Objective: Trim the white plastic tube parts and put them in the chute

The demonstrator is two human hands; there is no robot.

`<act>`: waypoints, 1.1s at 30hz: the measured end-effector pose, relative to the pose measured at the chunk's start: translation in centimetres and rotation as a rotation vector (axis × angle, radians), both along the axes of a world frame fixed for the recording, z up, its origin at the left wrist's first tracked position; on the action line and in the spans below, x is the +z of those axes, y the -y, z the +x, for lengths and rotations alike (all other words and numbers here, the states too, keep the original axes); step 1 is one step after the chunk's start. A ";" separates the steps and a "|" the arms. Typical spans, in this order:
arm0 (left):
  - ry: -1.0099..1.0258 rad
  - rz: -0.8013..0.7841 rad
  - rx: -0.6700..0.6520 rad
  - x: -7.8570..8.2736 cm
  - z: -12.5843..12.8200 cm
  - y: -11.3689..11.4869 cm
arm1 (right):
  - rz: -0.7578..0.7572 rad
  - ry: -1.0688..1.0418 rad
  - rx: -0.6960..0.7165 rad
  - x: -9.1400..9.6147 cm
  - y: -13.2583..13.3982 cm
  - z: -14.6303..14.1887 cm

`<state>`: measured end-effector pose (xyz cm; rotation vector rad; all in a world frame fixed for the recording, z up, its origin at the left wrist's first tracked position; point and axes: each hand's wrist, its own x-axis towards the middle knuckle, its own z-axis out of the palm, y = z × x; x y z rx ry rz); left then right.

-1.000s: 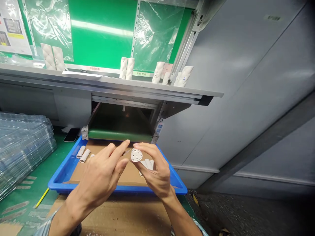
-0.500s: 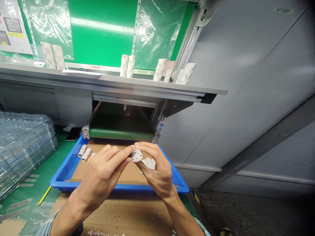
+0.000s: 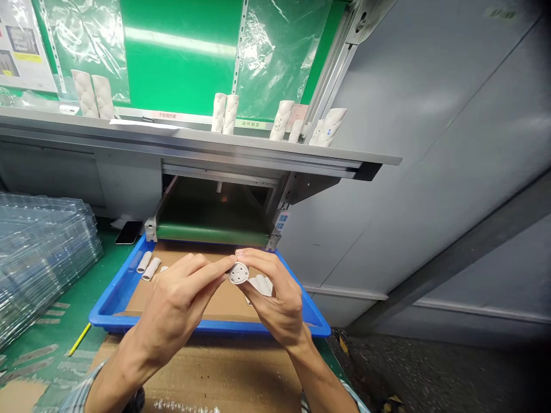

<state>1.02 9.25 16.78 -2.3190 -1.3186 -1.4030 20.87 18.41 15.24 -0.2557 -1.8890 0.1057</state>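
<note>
Between my two hands is a white plastic cylinder [image 3: 239, 273], its round end with several small holes facing me. My left hand [image 3: 176, 304] is closed, its fingertips pinching the cylinder from the left. From the right, the thumb and fingers of my right hand [image 3: 275, 301] are closed round it. The rest of its length is hidden behind the end face. Below the hands is a blue tray [image 3: 258, 328] lined with cardboard. White tubes [image 3: 150, 268] lie in its left part, and more white tubes [image 3: 261, 284] show partly behind my right hand.
A green conveyor belt [image 3: 210, 229] ends at the tray's far side. Stacked clear plastic trays [image 3: 47, 252], a phone [image 3: 128, 233] and a yellow pencil-like stick [image 3: 80, 339] are on the left. Several patterned white tubes [image 3: 282, 120] stand on the metal shelf [image 3: 193, 143] above.
The cylinder's end face has tilted slightly between my fingers. Both hands keep their hold in nearly the same place, and the view has shifted a little.
</note>
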 end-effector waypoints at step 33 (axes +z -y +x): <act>-0.134 0.142 0.324 -0.1 2.7 1.5 | 0.386 0.026 -0.378 -0.1 0.0 -0.1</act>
